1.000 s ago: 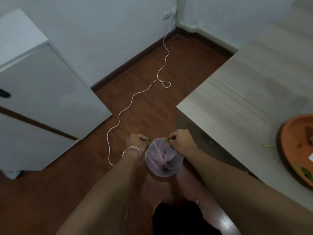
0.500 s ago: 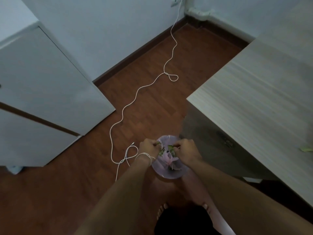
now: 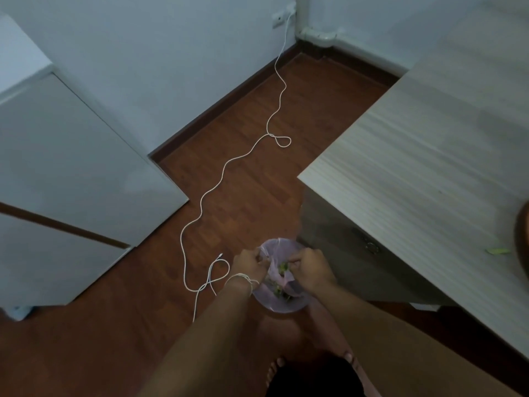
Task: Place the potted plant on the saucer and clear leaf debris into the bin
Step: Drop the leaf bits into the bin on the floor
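Observation:
A small bin (image 3: 282,306) lined with a pale purple bag stands on the wooden floor beside the table. Green leaf debris (image 3: 279,290) lies inside it. My left hand (image 3: 248,265) hovers over the bin's left rim with its fingers curled against a fold of the bag; what it holds is unclear. My right hand (image 3: 310,266) is over the right rim, fingers pinched on green leaf bits (image 3: 283,266). Only a sliver of the terracotta saucer (image 3: 522,242) shows at the right edge of the table. One loose leaf (image 3: 498,250) lies beside it. The potted plant is out of view.
A light wooden table (image 3: 415,167) with a drawer handle (image 3: 372,247) fills the right. A white cabinet (image 3: 71,181) stands at the left. A long white cable (image 3: 223,173) snakes across the floor from the wall socket to just left of the bin. My bare feet (image 3: 347,356) are below the bin.
Both hands have dropped lower into the bin's opening and drawn closer together. More green debris now lies inside. The saucer has slid almost out of view.

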Action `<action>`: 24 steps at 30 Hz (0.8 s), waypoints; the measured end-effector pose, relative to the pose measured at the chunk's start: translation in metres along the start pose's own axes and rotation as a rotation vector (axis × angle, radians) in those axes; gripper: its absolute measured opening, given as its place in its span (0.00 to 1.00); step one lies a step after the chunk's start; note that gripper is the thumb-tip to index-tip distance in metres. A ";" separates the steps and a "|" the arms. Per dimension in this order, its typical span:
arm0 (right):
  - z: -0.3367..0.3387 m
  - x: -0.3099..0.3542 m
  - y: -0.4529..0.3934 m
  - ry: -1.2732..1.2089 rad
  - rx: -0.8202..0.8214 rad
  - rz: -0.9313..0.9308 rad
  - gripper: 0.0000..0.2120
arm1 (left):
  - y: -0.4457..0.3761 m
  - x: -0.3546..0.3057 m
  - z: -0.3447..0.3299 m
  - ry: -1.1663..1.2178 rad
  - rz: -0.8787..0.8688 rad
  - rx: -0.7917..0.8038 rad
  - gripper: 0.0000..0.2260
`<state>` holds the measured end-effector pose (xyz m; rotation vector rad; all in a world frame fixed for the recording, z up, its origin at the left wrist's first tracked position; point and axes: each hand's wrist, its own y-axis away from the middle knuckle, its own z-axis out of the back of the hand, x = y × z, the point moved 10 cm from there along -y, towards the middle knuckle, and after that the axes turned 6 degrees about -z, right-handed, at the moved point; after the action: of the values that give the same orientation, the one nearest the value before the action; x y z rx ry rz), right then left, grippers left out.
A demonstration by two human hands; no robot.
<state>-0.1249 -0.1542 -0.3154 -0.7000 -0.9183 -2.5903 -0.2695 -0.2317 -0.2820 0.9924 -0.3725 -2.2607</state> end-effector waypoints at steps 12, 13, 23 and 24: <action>0.079 0.029 0.038 -0.136 -0.104 0.163 0.16 | 0.015 -0.032 0.043 0.158 0.017 -0.206 0.21; 0.094 0.037 0.043 -0.151 -0.121 0.191 0.16 | 0.016 -0.042 0.058 0.205 0.026 -0.273 0.20; 0.289 0.047 0.111 -0.382 -0.503 0.259 0.16 | 0.031 -0.246 0.125 0.145 -0.233 -0.350 0.18; 0.306 0.032 0.121 -0.374 -0.525 0.240 0.16 | 0.031 -0.269 0.115 0.130 -0.266 -0.304 0.18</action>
<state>0.0050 -0.0492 -0.0305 -1.3733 -0.1976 -2.5292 -0.2025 -0.0800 -0.0394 1.0681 0.1655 -2.3763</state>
